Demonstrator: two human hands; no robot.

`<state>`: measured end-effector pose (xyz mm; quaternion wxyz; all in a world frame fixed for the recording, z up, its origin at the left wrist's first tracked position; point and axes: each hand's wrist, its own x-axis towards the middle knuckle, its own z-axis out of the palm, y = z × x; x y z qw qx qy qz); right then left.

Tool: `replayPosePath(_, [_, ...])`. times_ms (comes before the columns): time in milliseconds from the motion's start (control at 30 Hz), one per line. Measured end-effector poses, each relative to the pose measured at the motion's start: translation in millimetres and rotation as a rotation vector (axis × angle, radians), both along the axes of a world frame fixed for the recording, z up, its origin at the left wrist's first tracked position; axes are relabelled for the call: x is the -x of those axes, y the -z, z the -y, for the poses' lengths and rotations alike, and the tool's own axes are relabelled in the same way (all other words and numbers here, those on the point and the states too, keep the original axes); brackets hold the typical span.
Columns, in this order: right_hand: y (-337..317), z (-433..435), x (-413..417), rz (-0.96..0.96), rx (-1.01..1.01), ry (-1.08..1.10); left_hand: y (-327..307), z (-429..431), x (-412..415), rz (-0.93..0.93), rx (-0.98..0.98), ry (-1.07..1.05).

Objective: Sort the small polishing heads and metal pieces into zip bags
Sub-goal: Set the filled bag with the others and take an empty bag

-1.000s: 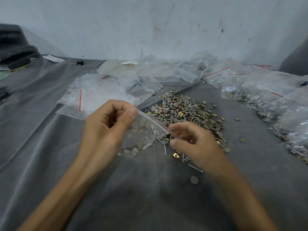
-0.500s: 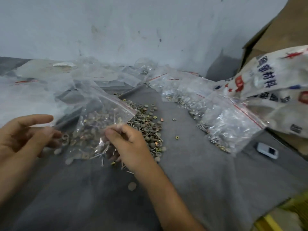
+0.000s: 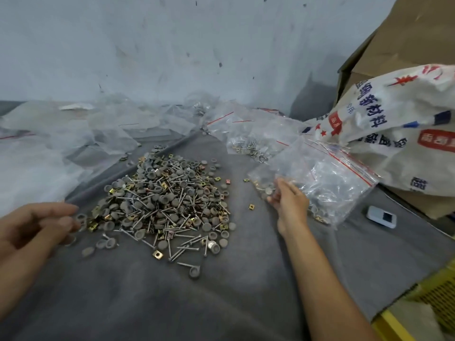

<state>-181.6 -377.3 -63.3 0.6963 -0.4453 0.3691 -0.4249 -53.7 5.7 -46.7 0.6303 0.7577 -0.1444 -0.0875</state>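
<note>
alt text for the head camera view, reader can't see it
A person's right hand holds a clear zip bag of small parts over a grey cloth, to the right of a loose pile of polishing heads and metal pieces. The left hand is at the pile's left edge, fingers relaxed.

One view, worn on the head. Looks forward and down over the grey-clothed bench [image 3: 221,303] toward the wall [image 3: 172,45]. Sits close above the work: left hand [image 3: 37,225] at the left margin, right hand [image 3: 289,200] with a zip bag [image 3: 327,183] right of centre. Takes in, wide-angle, the pile of parts [image 3: 167,198] mid-frame and a printed sack [image 3: 394,143] far right.
</note>
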Motion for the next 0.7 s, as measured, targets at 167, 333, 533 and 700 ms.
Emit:
replayPosePath(167, [9.2,21.7,3.8,0.183,-0.060,0.082,7.8,-3.1,2.0,0.197,-0.028,-0.070])
replayPosePath(333, [1.7,5.3,0.4,0.131,-0.058,0.183,17.5,-10.3,-0.9,0.328,-0.092,-0.059])
replayPosePath(533, [-22.3,-69.1,-0.3,0.049,-0.122,-0.241,13.9,-19.9,-2.9,0.446,-0.382,-0.151])
replayPosePath(700, [-37.1,-149.7,-14.3,-0.028,0.115,-0.572,15.0,-31.5,-35.8,0.494,-0.681,-0.343])
